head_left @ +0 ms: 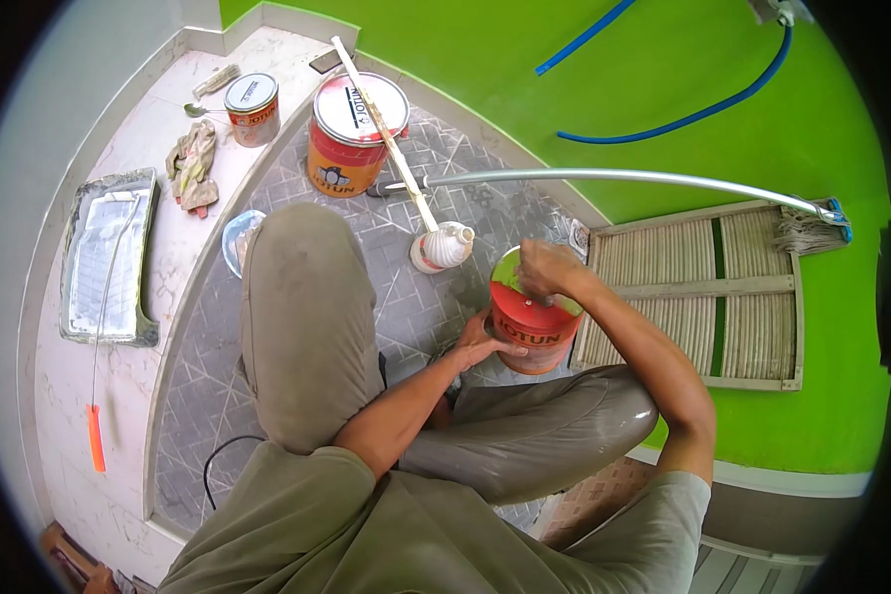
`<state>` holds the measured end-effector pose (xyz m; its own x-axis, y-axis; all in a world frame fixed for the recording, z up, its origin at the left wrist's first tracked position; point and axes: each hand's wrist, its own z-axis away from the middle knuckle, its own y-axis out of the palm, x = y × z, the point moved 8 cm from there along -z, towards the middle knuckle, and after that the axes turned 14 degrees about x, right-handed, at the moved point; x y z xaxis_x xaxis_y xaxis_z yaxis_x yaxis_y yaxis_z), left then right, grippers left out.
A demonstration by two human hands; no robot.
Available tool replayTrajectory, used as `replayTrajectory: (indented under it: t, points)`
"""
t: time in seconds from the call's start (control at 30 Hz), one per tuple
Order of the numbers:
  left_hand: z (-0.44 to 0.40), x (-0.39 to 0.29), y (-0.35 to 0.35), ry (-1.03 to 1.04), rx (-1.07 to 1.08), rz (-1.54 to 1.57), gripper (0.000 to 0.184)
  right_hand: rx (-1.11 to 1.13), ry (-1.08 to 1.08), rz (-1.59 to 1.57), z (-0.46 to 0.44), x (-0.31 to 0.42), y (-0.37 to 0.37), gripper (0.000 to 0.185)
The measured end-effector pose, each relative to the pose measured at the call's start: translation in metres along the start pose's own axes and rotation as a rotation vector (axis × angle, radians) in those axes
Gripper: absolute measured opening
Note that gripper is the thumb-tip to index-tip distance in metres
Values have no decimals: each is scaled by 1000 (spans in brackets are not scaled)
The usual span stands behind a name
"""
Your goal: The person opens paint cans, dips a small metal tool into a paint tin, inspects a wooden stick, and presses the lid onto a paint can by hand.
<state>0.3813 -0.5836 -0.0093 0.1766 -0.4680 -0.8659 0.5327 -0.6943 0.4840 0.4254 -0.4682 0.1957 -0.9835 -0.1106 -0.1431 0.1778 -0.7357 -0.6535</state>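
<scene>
A red Jotun paint can point(532, 348) stands on the tiled floor in front of my bent leg. My left hand point(482, 344) rests against its lower left side, thumb along the wall, steadying it. At its top, green paint shows at the rim. My right hand point(547, 269) is closed in a fist over that opening; whatever it holds is hidden by the fingers. Just left of the can is a white plastic bottle point(444, 247), with the end of a paint-stained wooden stick point(391, 142) beside it.
A large Jotun bucket point(346, 158) stands behind, under the stick. On the marble ledge lie a paint tray point(109, 262) with a roller frame, gloves point(194, 163) and a smaller can point(252, 114). A slatted wooden panel point(663, 287) and a metal pole point(604, 174) are at right.
</scene>
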Motion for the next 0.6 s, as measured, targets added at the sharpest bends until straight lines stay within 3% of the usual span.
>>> replayTrajectory:
  t: [0.4,0.5,0.6]
  points:
    - [3,-5,4,8,11,16,127,-61,-47,24,-1,-4,3,30]
    - [1,-2,3,10,4,-37,119,40,-8,7,-4,-7,7,39]
    - [1,-3,4,22,1,-26,119,-14,-47,55,-5,-7,6,28]
